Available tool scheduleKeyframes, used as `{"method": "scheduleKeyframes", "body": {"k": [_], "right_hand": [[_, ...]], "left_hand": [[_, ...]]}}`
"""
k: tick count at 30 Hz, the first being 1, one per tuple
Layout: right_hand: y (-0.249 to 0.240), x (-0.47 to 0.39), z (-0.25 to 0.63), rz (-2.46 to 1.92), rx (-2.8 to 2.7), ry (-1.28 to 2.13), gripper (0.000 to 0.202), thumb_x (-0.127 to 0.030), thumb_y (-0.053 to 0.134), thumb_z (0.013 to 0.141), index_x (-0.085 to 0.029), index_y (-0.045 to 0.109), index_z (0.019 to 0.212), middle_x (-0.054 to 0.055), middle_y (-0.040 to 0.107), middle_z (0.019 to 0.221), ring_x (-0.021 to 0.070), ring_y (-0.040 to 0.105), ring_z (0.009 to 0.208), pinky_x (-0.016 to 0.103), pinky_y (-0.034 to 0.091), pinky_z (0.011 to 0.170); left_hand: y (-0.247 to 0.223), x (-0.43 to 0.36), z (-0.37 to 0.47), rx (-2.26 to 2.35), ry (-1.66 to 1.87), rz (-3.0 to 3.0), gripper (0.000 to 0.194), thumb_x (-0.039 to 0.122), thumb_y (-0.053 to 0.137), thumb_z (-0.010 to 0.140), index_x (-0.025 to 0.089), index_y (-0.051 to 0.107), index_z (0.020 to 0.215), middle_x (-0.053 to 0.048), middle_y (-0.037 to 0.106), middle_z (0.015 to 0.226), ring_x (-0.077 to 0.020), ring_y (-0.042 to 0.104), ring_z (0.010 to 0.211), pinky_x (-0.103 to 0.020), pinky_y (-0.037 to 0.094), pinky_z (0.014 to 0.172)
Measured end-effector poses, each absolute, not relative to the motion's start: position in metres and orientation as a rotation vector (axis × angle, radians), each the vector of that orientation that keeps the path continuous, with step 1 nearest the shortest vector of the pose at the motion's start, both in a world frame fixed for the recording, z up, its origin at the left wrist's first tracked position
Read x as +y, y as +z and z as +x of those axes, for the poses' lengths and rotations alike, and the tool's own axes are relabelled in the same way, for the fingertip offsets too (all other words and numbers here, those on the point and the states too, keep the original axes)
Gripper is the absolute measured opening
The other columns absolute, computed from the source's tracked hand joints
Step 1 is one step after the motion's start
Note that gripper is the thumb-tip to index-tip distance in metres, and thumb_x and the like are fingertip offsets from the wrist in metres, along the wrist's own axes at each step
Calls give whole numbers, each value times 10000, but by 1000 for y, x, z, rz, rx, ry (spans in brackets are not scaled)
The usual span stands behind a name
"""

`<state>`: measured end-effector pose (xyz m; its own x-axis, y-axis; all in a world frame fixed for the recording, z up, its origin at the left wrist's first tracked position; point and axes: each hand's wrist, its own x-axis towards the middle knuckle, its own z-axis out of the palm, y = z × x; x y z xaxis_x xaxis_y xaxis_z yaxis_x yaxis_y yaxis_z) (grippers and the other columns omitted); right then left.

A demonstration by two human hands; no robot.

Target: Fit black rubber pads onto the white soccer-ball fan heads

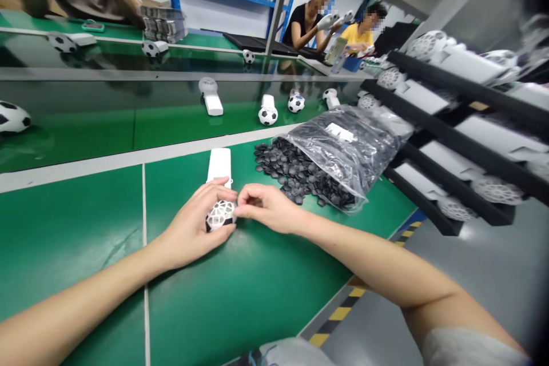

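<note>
On the green bench lies a white device with a football-patterned round head (221, 214) and a flat white handle (219, 164) that points away from me. My left hand (199, 217) is wrapped round the head, thumb at the near side and fingers over the far side. Several openings in the head's lattice show white, while black patches sit along its lower edge. Against the right side of the head, my right hand (263, 207) has thumb and forefinger pinched together; whatever is between the fingertips is hidden. Loose black plastic pieces (295, 168) spill from a clear bag (351, 143) beyond it.
Several football-headed devices (268, 111) lie on the shiny green conveyor (171, 120) behind the bench. Black racks (450, 120) holding white parts stand at the right. Across the conveyor sit co-workers, one in a black top (300, 26). Stacked grey trays (163, 24) stand at the back.
</note>
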<state>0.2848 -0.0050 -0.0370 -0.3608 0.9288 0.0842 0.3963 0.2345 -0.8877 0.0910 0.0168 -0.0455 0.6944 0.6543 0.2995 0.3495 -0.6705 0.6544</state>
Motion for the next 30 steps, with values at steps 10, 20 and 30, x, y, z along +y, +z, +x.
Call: {"method": "scheduleKeyframes", "body": {"k": [10, 20, 30], "right_hand": [[-35, 16, 359, -2067, -2044, 211, 111, -306, 617, 771, -199, 645, 782, 52, 624, 818, 180, 549, 787, 279, 404, 658], [-28, 10, 340, -1621, -2241, 463, 101, -161, 539, 809, -179, 623, 863, 28, 601, 808, 133, 563, 744, 253, 435, 694], [-18, 8, 279, -1083, -2323, 679, 76, -217, 565, 810, -199, 637, 798, 25, 628, 801, 142, 569, 762, 262, 445, 714]], "left_hand": [[-45, 24, 86, 671, 629, 2330, 275, 229, 535, 727, 241, 485, 998, -60, 506, 1191, -282, 325, 1268, -480, 311, 1017], [-21, 51, 48, 839, 340, 2187, 444, 279, 583, 732, 330, 479, 1160, -26, 424, 1168, -232, 471, 1080, -380, 402, 930], [-17, 43, 48, 772, 354, 2123, 477, 131, 524, 693, 296, 468, 1138, -22, 413, 1194, -200, 488, 1051, -309, 456, 832]]}}
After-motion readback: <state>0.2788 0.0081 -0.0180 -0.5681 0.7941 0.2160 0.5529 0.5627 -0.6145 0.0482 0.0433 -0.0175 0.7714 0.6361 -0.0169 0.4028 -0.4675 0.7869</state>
